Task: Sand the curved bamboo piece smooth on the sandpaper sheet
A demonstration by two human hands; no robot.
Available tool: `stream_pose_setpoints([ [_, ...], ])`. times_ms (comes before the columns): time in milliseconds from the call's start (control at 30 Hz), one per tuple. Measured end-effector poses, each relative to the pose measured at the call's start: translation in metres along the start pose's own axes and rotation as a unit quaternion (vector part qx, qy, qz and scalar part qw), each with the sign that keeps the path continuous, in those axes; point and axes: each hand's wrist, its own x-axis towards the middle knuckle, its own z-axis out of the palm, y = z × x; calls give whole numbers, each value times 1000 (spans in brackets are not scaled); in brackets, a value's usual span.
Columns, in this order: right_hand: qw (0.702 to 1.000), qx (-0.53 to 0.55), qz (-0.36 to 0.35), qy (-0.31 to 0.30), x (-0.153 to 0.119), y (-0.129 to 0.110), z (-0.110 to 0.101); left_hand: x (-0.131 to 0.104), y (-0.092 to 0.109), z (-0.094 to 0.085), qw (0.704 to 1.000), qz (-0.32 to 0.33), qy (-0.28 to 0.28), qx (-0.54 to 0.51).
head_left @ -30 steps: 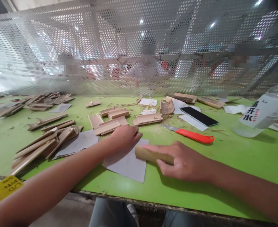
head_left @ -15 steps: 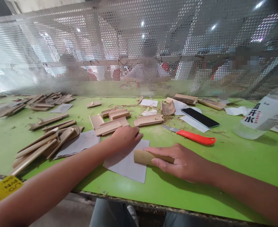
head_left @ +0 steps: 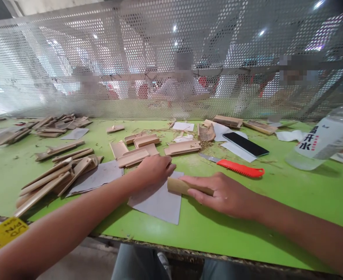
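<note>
My right hand (head_left: 228,193) grips a split piece of bamboo (head_left: 176,186), thumb on the near side and fingers along the far side. The bamboo's left end is over a pale sheet of paper (head_left: 162,207) on the table. My left hand (head_left: 154,168) rests on the sheet's far left edge with fingers curled; the fingertips are mostly hidden. Just beyond it lie several cut bamboo pieces (head_left: 133,158). A utility knife (head_left: 241,168) with a red handle lies beyond my right hand, blade pointing left.
Stacked bamboo strips (head_left: 47,181) lie at left, beside a second sheet (head_left: 97,178). A phone (head_left: 245,143) and a clear bottle (head_left: 320,140) stand or lie at right on the green table (head_left: 232,243). A perforated metal screen (head_left: 148,42) bounds the back; people sit behind it.
My right hand and the bamboo piece have shifted slightly up, and the bamboo's left end is tilted a little more. My left hand stays in place on the sheet.
</note>
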Motion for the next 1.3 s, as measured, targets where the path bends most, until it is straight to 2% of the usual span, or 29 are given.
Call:
stream_pose_setpoints([
  [100,999,13,-27,-26,-1,-1,0,0,0,0,1000,1,3,-5],
  [167,999,15,-9,-28,0,-2,-1,0,0,1,1000,2,5,-6],
  [267,999,-24,23,1,1,-1,-2,-1,0,0,1000,0,3,-4],
  [333,999,-38,10,3,1,-1,-1,-1,0,0,1000,-1,2,-5],
  [467,999,9,-28,-34,-1,0,1,-2,1,-1,1000,4,3,-13],
  [633,1000,4,15,8,1,6,-2,0,0,-1,1000,1,-3,-5],
  [833,999,-34,-39,9,0,4,1,-1,0,-2,1000,2,-2,2],
  [1067,1000,-23,-11,-4,0,10,2,0,1,-2,1000,-3,-3,4],
  [1300,999,-31,-44,-7,-1,5,5,-1,1,-1,1000,0,-2,-5],
])
